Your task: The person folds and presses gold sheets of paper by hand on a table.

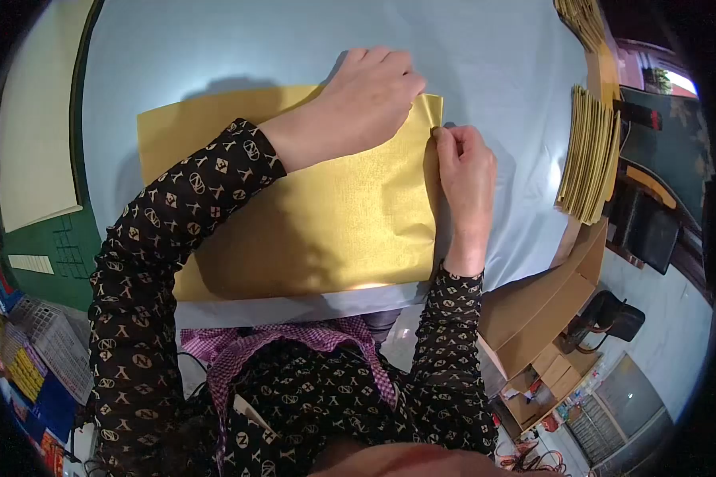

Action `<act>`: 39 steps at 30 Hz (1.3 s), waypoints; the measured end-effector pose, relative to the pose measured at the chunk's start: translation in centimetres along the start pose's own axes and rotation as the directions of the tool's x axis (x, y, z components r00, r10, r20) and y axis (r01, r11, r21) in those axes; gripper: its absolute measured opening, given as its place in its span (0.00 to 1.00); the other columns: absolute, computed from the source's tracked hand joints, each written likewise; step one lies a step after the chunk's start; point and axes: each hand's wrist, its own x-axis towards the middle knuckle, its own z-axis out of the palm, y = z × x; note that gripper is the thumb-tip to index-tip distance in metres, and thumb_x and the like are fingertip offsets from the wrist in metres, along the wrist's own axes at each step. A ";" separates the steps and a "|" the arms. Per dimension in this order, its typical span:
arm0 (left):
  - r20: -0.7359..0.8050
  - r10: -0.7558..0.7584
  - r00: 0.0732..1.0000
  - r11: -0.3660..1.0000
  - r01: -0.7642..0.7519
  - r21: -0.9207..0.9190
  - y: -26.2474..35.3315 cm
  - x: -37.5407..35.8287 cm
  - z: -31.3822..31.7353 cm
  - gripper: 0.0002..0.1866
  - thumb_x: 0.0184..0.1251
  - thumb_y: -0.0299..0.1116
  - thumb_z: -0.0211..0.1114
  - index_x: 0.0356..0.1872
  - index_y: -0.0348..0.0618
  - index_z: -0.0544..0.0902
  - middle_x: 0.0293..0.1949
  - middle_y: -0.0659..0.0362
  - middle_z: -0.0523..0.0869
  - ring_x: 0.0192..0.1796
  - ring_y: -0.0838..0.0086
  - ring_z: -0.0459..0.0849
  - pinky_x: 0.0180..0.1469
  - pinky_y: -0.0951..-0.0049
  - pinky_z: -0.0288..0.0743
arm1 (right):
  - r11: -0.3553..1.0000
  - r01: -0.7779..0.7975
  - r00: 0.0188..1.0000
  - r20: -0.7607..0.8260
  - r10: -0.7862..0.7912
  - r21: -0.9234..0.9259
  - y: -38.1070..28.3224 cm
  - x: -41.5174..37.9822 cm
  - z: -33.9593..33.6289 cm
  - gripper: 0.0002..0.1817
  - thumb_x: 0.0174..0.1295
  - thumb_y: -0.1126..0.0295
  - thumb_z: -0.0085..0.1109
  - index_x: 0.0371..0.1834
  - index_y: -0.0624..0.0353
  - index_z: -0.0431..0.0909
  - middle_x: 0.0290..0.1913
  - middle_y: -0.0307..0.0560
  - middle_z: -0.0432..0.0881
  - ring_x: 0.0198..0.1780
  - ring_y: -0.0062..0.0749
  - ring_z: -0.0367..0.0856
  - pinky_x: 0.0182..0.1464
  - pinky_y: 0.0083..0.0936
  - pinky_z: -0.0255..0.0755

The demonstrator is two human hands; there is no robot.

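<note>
A large yellow sheet or flat bag [358, 215] lies on the pale blue table cover [501, 48], in front of the body. My left hand [370, 99] is over its upper right part, with the fingers curled closed near the top edge; what they hold, if anything, is hidden. At the right edge of the yellow piece, my right hand [467, 163] pinches the edge between thumb and forefinger. Creases run down the yellow surface near that edge.
A stack of folded yellow pieces [589, 155] stands at the table's right edge, with more behind it. An open cardboard box [541, 314] is at the lower right. Cream sheets [40, 111] lie on a green mat [56, 254] at the left.
</note>
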 end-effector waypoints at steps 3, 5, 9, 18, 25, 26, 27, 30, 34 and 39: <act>-0.024 0.011 1.000 1.000 -0.010 0.022 -0.1 -0.2 0.5 0.06 0.59 0.23 0.57 0.35 0.41 0.81 0.41 0.57 0.77 0.47 0.64 0.73 0.50 0.64 0.63 | 1.000 0.007 1.000 0.005 -0.007 0.001 -0.1 -0.1 -0.1 0.13 0.64 0.63 0.61 0.38 0.66 0.79 0.26 0.51 0.82 0.27 0.34 0.79 0.35 0.30 0.73; -0.038 0.019 0.999 1.000 -0.018 0.025 -0.2 -0.3 0.7 0.06 0.59 0.24 0.57 0.36 0.41 0.81 0.41 0.58 0.77 0.48 0.64 0.73 0.51 0.64 0.63 | 1.000 0.025 1.000 -0.011 -0.025 -0.002 -0.1 -0.1 0.1 0.12 0.65 0.64 0.60 0.39 0.64 0.79 0.26 0.51 0.82 0.27 0.35 0.79 0.35 0.30 0.73; -0.036 0.016 0.999 1.000 -0.015 0.021 -0.3 -0.4 0.8 0.07 0.59 0.26 0.59 0.36 0.43 0.82 0.42 0.59 0.77 0.49 0.64 0.73 0.51 0.64 0.63 | 0.996 0.083 0.996 -0.040 -0.084 -0.026 -0.8 -0.4 0.1 0.08 0.65 0.68 0.58 0.44 0.58 0.80 0.30 0.53 0.82 0.30 0.40 0.81 0.35 0.32 0.74; -0.188 0.114 0.975 0.976 -0.075 0.205 -0.3 -0.7 1.1 0.02 0.55 0.30 0.61 0.26 0.50 0.81 0.34 0.64 0.77 0.43 0.68 0.76 0.40 0.66 0.65 | 0.771 0.521 0.832 0.015 -0.555 -0.366 -0.5 -0.5 0.8 0.20 0.65 0.74 0.54 0.60 0.55 0.77 0.63 0.48 0.75 0.61 0.44 0.72 0.64 0.38 0.62; -0.180 0.214 0.960 0.942 -0.154 0.297 0.2 -0.8 0.3 0.01 0.56 0.32 0.63 0.28 0.50 0.79 0.34 0.65 0.75 0.42 0.73 0.73 0.40 0.72 0.65 | 0.759 0.532 0.805 -0.054 -0.591 -0.375 1.6 0.0 1.9 0.20 0.70 0.67 0.48 0.64 0.52 0.75 0.66 0.42 0.73 0.67 0.39 0.68 0.68 0.37 0.55; -0.137 0.235 0.962 0.925 -0.178 0.336 0.1 -0.9 0.1 0.02 0.56 0.33 0.63 0.27 0.50 0.80 0.33 0.66 0.74 0.42 0.74 0.73 0.40 0.73 0.65 | 0.755 0.545 0.793 -0.069 -0.606 -0.364 1.9 0.2 2.0 0.20 0.70 0.66 0.48 0.64 0.52 0.75 0.66 0.42 0.73 0.67 0.39 0.67 0.68 0.37 0.55; -0.150 0.234 0.961 0.923 -0.171 0.345 0.2 -1.0 0.1 0.02 0.56 0.33 0.63 0.27 0.50 0.80 0.33 0.66 0.74 0.42 0.74 0.73 0.40 0.73 0.65 | 0.745 0.557 0.782 -0.070 -0.619 -0.367 2.0 0.3 2.1 0.20 0.70 0.66 0.48 0.64 0.52 0.75 0.66 0.42 0.73 0.67 0.39 0.67 0.68 0.37 0.55; -0.122 0.297 0.947 0.881 -0.223 0.416 0.9 -1.6 -0.1 0.04 0.56 0.35 0.63 0.27 0.49 0.81 0.33 0.67 0.75 0.41 0.74 0.73 0.40 0.74 0.64 | 0.734 0.566 0.769 -0.082 -0.635 -0.375 2.2 0.5 2.3 0.19 0.71 0.65 0.47 0.63 0.52 0.76 0.66 0.42 0.73 0.67 0.39 0.67 0.67 0.38 0.56; -0.006 0.193 0.981 0.834 -0.161 0.527 2.2 -4.4 -1.1 0.11 0.60 0.41 0.62 0.32 0.44 0.84 0.41 0.60 0.78 0.50 0.68 0.72 0.48 0.69 0.65 | 0.722 0.558 0.763 -0.090 -0.640 -0.408 2.4 0.7 2.3 0.19 0.71 0.65 0.47 0.62 0.51 0.76 0.66 0.42 0.72 0.67 0.40 0.67 0.67 0.38 0.57; -0.115 0.131 0.985 0.880 -0.062 0.470 1.2 -8.2 -2.2 0.27 0.65 0.52 0.58 0.54 0.39 0.78 0.57 0.53 0.75 0.59 0.61 0.69 0.59 0.56 0.61 | 0.718 0.582 0.745 -0.104 -0.659 -0.382 3.1 1.3 2.7 0.19 0.70 0.64 0.48 0.63 0.48 0.76 0.67 0.42 0.71 0.68 0.40 0.66 0.68 0.40 0.56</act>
